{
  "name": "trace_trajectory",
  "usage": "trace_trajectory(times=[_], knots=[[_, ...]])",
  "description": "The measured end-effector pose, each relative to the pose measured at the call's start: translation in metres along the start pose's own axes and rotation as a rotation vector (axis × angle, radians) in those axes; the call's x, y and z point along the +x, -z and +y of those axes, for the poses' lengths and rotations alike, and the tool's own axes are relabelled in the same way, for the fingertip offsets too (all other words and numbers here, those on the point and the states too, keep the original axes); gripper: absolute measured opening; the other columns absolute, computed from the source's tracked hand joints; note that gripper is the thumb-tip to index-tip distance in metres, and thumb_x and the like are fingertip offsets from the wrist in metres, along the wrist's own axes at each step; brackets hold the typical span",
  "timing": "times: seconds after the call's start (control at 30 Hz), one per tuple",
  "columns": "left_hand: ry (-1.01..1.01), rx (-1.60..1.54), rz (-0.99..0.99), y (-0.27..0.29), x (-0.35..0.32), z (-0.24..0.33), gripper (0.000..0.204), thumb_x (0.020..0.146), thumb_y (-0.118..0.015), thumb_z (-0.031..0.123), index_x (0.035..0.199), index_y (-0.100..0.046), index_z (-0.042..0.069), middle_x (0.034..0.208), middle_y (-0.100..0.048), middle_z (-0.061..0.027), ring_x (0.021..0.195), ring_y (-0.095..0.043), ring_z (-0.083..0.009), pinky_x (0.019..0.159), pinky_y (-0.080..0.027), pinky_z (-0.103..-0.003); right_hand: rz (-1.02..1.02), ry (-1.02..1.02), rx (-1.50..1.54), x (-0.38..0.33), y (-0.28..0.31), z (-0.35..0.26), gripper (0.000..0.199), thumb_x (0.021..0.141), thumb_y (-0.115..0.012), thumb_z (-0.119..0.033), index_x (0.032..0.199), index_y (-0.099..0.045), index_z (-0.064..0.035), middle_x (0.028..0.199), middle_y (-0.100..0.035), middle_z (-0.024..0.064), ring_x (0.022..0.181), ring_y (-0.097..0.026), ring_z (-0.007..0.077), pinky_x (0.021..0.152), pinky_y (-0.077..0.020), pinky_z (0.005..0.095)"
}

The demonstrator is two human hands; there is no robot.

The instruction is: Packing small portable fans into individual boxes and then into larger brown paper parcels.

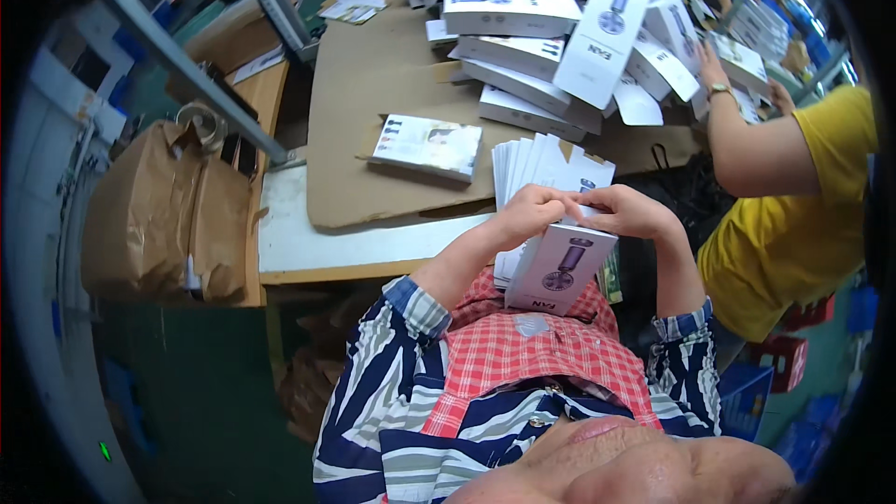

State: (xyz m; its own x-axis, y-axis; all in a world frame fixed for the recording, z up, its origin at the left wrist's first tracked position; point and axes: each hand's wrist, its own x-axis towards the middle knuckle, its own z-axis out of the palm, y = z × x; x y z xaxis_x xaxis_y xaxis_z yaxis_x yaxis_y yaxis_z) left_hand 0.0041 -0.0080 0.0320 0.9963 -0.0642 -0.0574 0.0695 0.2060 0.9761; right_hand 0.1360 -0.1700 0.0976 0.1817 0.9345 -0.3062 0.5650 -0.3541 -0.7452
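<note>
A white carton (pixel 558 266) with a picture of a handheld fan on its front stands upright against my apron, just off the table's near edge. At its upper end my left hand (pixel 537 211) is closed, fingers pinching the top flap. From the other side my right hand (pixel 631 211) grips the same end, thumb and fingers bent over the flap. The hands nearly meet there and hide part of the flap. Right behind the carton, a row of flat white cartons (pixel 523 166) leans together. A flat printed box (pixel 429 146) lies on the cardboard to the left.
Brown cardboard (pixel 359 84) covers most of the table (pixel 308 247). White fan boxes (pixel 511 11) are piled at the far right side. A co-worker in a yellow shirt (pixel 793 215) handles boxes on the right. Brown paper-wrapped packages (pixel 154 215) stand at left, beside a metal post (pixel 187 65).
</note>
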Motion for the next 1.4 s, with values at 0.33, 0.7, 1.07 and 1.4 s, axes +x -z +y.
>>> trace_trajectory(times=[0.33, 0.7, 1.07, 1.4], knots=[[-0.734, 0.011, 0.682, 0.037, -0.017, 0.003, 0.022, 0.094, -0.042, 0.009, 0.11, -0.055, 0.002, 0.123, -0.051, -0.0097, 0.108, -0.051, -0.0155, 0.092, -0.04, -0.029, 0.38, 0.354, -0.241, 0.001, 0.018, -0.002, 0.063, 0.071, -0.073, -0.017, 0.126, -0.047, -0.0007, 0.112, -0.057, 0.0131, 0.105, -0.055, 0.0258, 0.093, -0.041, 0.0338], [-0.381, 0.427, 0.832, 0.065, 0.013, -0.046, 0.051, 0.087, -0.048, 0.016, 0.13, -0.034, -0.007, 0.136, -0.036, -0.0267, 0.129, -0.034, -0.0365, 0.105, -0.029, -0.037, 0.979, -0.207, 0.323, 0.029, -0.012, 0.086, 0.039, 0.09, -0.055, -0.025, 0.115, -0.057, 0.0047, 0.105, -0.063, 0.0125, 0.093, -0.06, 0.0185, 0.076, -0.048, 0.0287], [-0.084, 0.679, 0.738, 0.046, 0.047, -0.064, 0.081, 0.084, -0.054, 0.036, 0.137, -0.013, -0.01, 0.143, -0.011, -0.0332, 0.134, -0.011, -0.0448, 0.108, -0.021, -0.047, 1.138, -0.112, -0.132, 0.063, -0.027, 0.089, 0.053, 0.088, -0.053, -0.026, 0.125, -0.043, 0.0096, 0.125, -0.05, 0.0269, 0.116, -0.05, 0.0348, 0.097, -0.038, 0.0362], [-0.114, 0.757, 0.641, 0.018, 0.023, -0.023, 0.086, 0.084, -0.056, 0.037, 0.137, -0.008, -0.011, 0.143, -0.007, -0.0342, 0.135, -0.006, -0.0465, 0.108, -0.014, -0.05, 0.944, -0.01, -0.083, 0.045, -0.064, 0.045, 0.062, 0.088, -0.056, -0.022, 0.133, -0.028, 0.0085, 0.117, -0.051, 0.03, 0.109, -0.052, 0.0411, 0.094, -0.039, 0.0381]])
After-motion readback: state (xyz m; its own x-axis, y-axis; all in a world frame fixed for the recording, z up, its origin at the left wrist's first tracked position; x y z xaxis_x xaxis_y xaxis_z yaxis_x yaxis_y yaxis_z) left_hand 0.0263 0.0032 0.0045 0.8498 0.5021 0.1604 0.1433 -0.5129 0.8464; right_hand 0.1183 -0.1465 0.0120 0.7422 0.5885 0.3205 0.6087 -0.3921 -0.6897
